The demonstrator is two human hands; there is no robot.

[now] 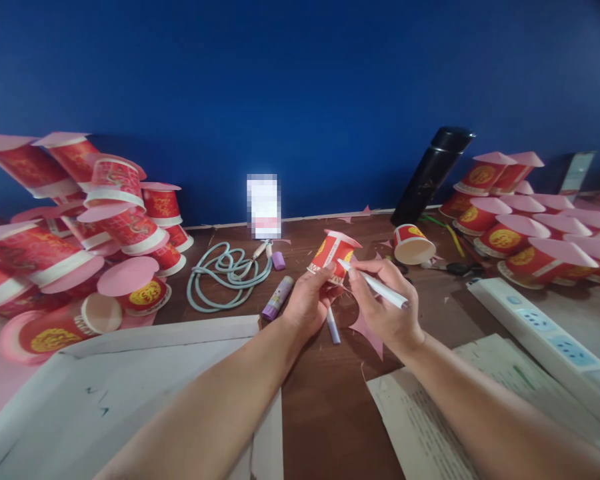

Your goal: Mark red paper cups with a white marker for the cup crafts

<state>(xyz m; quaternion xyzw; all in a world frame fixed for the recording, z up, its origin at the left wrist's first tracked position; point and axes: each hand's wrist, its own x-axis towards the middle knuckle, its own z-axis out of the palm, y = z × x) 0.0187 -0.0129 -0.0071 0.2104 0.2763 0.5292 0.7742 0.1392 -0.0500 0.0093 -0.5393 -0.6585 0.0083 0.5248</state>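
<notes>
My left hand (307,300) is wrapped round the lower part of a red paper cup (330,253), which stands upside down with a pink paper disc on its top. A white marker pen (380,288) is pinched in my right hand (393,300), its tip at the cup's side. Under my hands lies the pen's likely cap, a slim pale purple piece (334,327). To the left of my left hand a purple glue stick (278,298) lies on the brown table (330,413), with a small purple cap (278,260) behind it.
Red cups with pink discs are piled at the left (125,230) and right (525,253). A coiled cable (225,280), a lit phone (264,207), a black flask (433,173) and a loose cup (414,245) lie behind. White board (180,373), printed paper (425,413) and a power strip (545,333) are nearer.
</notes>
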